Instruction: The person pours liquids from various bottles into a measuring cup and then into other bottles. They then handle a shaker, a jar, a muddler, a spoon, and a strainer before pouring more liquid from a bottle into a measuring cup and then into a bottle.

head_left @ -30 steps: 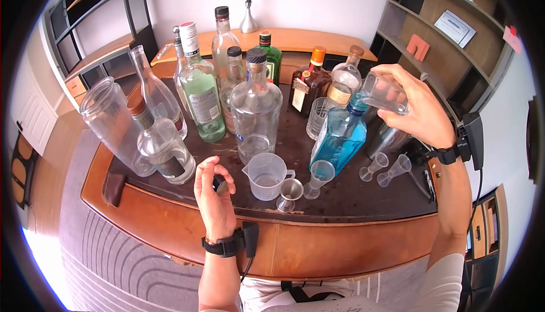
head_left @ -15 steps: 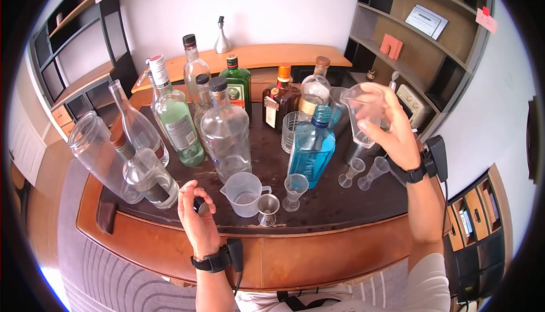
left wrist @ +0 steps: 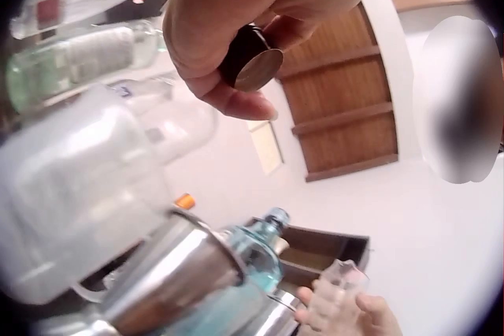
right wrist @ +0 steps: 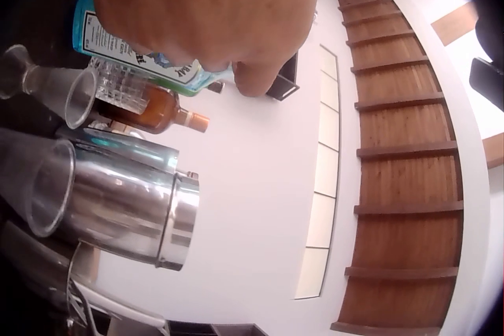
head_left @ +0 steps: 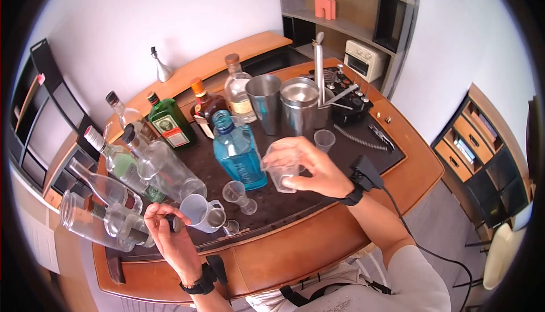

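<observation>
My right hand point(head_left: 312, 167) grips a clear cup point(head_left: 282, 177), fingers across its far side and thumb on the near side. It is held close to the right of the blue bottle point(head_left: 241, 156), whose neck has no cap on it. My left hand point(head_left: 173, 249) pinches a small dark bottle cap point(left wrist: 258, 70) between curled fingers and thumb, beside the plastic measuring jug point(head_left: 195, 212). Close by stand a small metal jigger point(head_left: 231, 228) and a clear hourglass-shaped measure point(head_left: 234, 193). In the right wrist view my right hand point(right wrist: 205, 13) covers the top, and the cup is hidden.
Several glass bottles crowd the left, including a green one point(head_left: 170, 123) and a large clear one point(head_left: 170, 167). Metal shaker tins point(head_left: 299, 110) stand behind my right hand, near another clear measure point(head_left: 325, 140). Black equipment point(head_left: 355, 105) sits on the table's far right.
My right hand has brought the cup from high beside the blue bottle's neck down low to its right. The head view has turned right. My left hand still holds the cap.
</observation>
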Demonstrator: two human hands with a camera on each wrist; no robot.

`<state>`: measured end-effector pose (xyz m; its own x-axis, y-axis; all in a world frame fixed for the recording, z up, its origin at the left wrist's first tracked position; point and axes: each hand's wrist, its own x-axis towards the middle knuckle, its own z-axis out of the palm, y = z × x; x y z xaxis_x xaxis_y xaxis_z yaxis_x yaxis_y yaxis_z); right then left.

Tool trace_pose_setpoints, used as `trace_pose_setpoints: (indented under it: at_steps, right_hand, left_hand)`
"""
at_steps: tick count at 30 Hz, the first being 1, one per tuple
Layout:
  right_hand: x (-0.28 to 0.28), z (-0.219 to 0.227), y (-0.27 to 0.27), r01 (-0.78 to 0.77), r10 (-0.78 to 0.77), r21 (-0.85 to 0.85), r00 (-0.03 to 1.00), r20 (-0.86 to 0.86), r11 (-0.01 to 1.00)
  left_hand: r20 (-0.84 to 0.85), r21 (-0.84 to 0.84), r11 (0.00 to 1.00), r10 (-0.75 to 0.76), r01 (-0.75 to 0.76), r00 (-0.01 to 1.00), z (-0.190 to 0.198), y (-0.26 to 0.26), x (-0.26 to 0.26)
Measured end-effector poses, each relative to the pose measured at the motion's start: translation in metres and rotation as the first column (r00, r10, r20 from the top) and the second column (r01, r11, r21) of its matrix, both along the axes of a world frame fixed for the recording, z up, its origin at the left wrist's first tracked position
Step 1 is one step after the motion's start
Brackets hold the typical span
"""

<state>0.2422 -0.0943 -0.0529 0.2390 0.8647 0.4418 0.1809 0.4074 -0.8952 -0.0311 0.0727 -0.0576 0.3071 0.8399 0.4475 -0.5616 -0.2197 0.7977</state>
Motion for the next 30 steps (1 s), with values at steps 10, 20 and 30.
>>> trace_pose_setpoints:
  at_steps: [10,20,30]
  right_hand:
    - [-0.026,-0.009,-0.01,-0.107,0.108,-0.049,0.994,0.015,0.993]
    - [-0.029,-0.009,-0.014,-0.078,0.078,-0.004,0.996,0.043,0.997]
    - [-0.029,-0.006,-0.016,-0.051,0.052,-0.014,0.991,0.122,0.999]
  left_hand:
    - [-0.168,0.197,0.974,-0.074,0.107,0.983,0.035,-0.059,0.073]
    - [-0.095,0.115,0.973,-0.19,0.201,0.977,0.027,-0.077,0.091]
    - [-0.113,0.12,0.967,-0.211,0.224,0.971,0.027,-0.072,0.091]
